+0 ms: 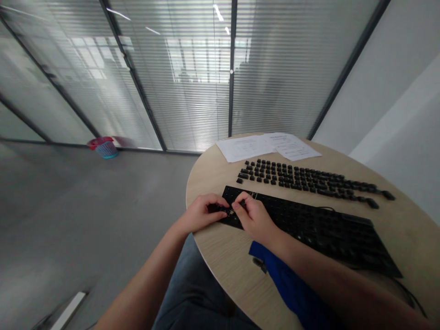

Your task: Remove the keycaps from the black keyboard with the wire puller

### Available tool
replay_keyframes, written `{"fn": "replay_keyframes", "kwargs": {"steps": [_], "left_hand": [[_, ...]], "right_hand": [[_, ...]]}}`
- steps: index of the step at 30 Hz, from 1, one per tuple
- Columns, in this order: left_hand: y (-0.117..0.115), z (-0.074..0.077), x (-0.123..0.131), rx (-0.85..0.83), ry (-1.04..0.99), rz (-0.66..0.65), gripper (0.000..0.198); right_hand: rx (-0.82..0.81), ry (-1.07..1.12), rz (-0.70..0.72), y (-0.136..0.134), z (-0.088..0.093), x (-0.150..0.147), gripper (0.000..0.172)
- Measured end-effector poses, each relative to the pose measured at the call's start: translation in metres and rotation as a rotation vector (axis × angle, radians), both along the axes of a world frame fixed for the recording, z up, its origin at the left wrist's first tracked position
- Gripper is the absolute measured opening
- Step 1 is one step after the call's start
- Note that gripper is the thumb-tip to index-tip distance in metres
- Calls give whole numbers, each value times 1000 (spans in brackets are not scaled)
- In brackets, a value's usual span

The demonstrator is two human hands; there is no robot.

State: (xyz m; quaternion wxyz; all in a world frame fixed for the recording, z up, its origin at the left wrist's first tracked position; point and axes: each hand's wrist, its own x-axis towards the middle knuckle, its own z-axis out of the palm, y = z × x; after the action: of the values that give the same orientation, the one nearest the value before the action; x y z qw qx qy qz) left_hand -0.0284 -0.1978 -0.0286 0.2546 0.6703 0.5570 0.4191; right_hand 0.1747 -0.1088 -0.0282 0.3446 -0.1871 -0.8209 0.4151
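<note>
A black keyboard lies slantwise on the round wooden table, with most of the caps gone from its left part. My left hand rests over its left end, thumb and fingers apart, fingertips touching the board. Close beside it, my right hand is closed in a pinch above the same end. Whatever sits between thumb and forefinger is too small and dark to make out. Small pale bits show on the board between the hands. Beyond the keyboard, loose black keycaps are laid out in rows.
Printed sheets lie at the table's far edge. A blue cloth is partly under my right forearm, with a small dark object beside it. A cable runs at the right. On the floor stands a basket near the glass wall.
</note>
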Motion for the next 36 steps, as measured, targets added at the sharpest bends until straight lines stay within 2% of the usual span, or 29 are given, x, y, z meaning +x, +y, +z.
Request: {"fn": "replay_keyframes", "kwargs": {"steps": [7,12,15,17,20,22,26,30,36], "left_hand": [[4,-1,1,-95,-5,-32,18],[15,11,-10,-64,-42,-65,16],[34,28,-20,33,-96,-66,17],[54,41,-22,86,-102,-70,19],[93,54,-17,133,85,-73,17],[118,52,-9,146,269,-80,15],[148,32,2,139,366,-124,13],[152,15,2,148,459,-124,14],[154,11,2,128,566,-63,12]], "right_hand": [[64,-7,-4,-3,4,-1,20],[163,20,-60,-4,16,2,18],[208,51,-122,1,33,7,20],[221,54,-163,7,47,12,21],[233,30,-201,18,59,27,21],[256,18,-236,24,57,40,21],[305,16,-350,30,29,66,20],[302,14,-397,30,4,77,21],[294,62,-315,26,4,81,14]]}}
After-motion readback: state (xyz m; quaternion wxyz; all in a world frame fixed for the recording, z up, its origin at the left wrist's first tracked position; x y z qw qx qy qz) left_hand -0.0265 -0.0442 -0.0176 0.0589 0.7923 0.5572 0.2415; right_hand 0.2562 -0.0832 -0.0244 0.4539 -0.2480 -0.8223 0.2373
